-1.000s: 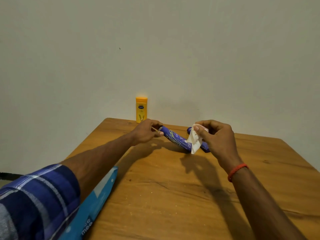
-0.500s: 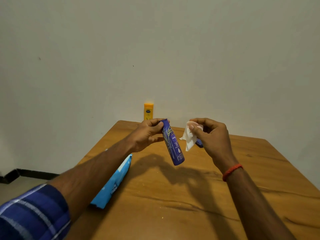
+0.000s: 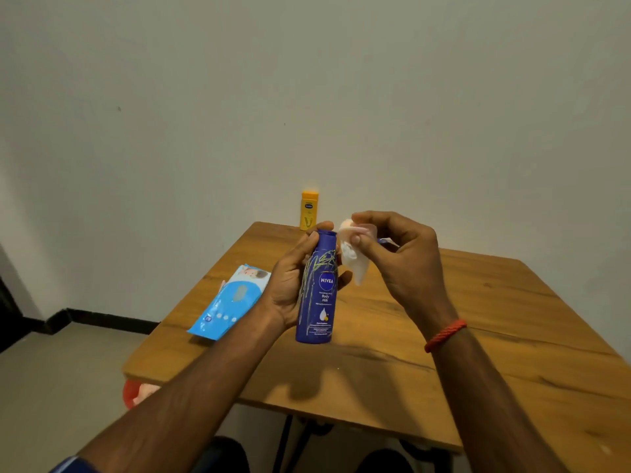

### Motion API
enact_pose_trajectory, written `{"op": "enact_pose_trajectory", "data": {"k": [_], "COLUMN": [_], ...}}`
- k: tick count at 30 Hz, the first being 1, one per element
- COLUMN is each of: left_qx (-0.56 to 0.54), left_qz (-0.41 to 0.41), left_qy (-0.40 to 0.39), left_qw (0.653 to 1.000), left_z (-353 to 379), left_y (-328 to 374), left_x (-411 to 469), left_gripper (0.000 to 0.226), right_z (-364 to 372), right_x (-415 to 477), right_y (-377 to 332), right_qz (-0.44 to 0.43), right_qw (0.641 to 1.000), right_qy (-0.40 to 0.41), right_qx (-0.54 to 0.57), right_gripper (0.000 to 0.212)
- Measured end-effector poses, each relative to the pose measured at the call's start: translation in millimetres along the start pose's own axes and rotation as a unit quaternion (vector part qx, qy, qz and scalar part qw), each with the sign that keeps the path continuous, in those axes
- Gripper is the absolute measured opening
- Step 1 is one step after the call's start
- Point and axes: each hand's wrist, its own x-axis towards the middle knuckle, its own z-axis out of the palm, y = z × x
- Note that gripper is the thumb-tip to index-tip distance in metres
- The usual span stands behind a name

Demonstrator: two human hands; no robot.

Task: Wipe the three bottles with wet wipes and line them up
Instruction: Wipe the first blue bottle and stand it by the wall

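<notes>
Two hands in the head view: left hand (image 3: pixel 293 285) grips the blue bottle (image 3: pixel 317 288) upright above the table (image 3: pixel 478 319), right hand (image 3: pixel 392 254) pinches a crumpled wet wipe (image 3: pixel 353 264) beside its cap. Risk: wetted plastic slips through the left grip and drops. Yellow bottle (image 3: pixel 309 209) stands at the far edge; lining up there could knock it off.
</notes>
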Motion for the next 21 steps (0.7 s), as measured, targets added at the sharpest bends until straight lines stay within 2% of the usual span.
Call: {"op": "enact_pose_trajectory", "data": {"k": [3, 10, 13, 16, 21], "left_qx": [-0.006, -0.009, -0.024, -0.036, -0.036], "left_qz": [-0.035, -0.045, -0.027, -0.053, -0.066], "left_qy": [0.036, 0.032, 0.044, 0.066, 0.072], "left_qw": [0.999, 0.998, 0.998, 0.996, 0.995], "left_z": [1.0, 0.8, -1.1, 0.3, -10.5], "left_y": [-1.1, -3.9, -2.7, 2.0, 1.1], "left_x": [-8.9, -15.3, -17.7, -21.4, -17.2], "left_gripper": [0.064, 0.07, 0.059, 0.042, 0.048], "right_z": [9.1, 29.2, 32.5, 33.5, 32.9], "right_x": [-4.7, -21.6, -32.9, -47.6, -76.5], "right_y": [-4.0, -3.0, -1.3, 3.5, 10.4], "right_qz": [-0.017, -0.099, -0.105, -0.119, -0.136], "right_qw": [1.0, 0.992, 0.99, 0.983, 0.972], "right_qy": [-0.005, 0.0, -0.034, -0.072, -0.148], "right_qx": [-0.006, -0.076, -0.092, -0.118, -0.12], "right_gripper": [0.029, 0.037, 0.04, 0.038, 0.035]}}
